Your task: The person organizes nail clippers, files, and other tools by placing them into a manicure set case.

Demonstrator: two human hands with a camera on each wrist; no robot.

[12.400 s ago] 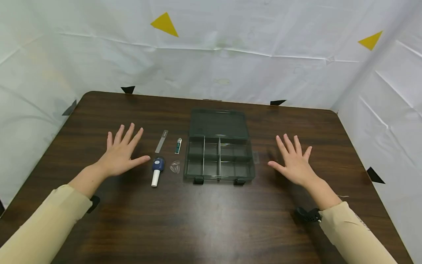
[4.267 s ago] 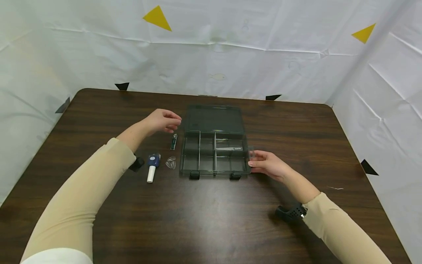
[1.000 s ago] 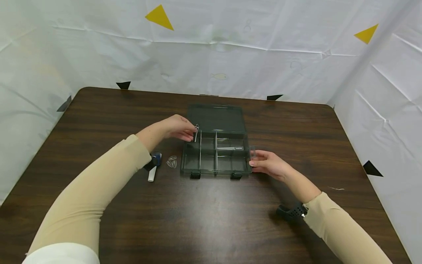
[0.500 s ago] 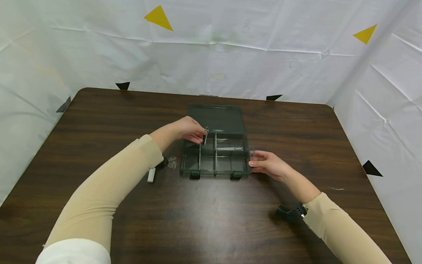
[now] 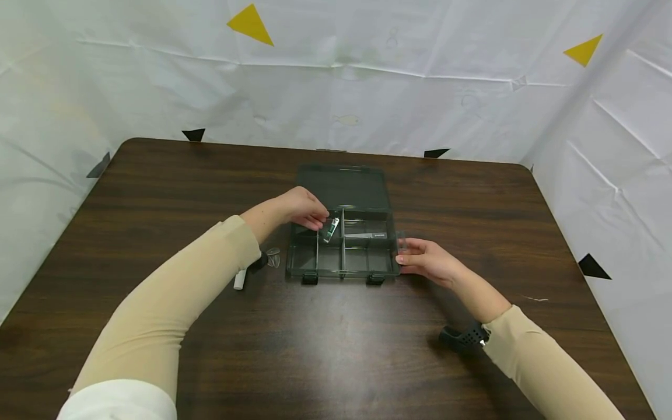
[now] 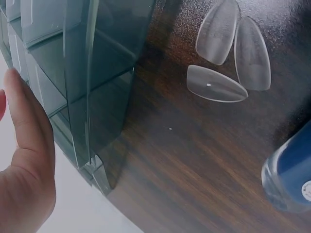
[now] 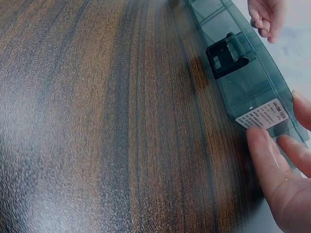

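- Hovering over the open compartment box [image 5: 343, 245], the left hand [image 5: 299, 209] has its fingers loosely curled; the small green-and-white tube [image 5: 331, 229] sits tilted just off the fingertips, and I cannot tell whether they pinch it or have let go.
- Relative to the box centre, the tube is at about 11 o'clock, over or in a rear compartment left of the middle divider.
- Judging by its look, the tube is light, stiff and smooth, so a 2-finger pinch across its middle suits it.
- Resting at the box's 3 o'clock wall, the right hand [image 5: 427, 262] presses nearly straight fingers [image 7: 265, 150] beside the label [image 7: 262, 114].
- Lying on the surface at 9 o'clock are 3 clear nail tips [image 6: 228, 53] and a blue bottle [image 6: 291, 177].
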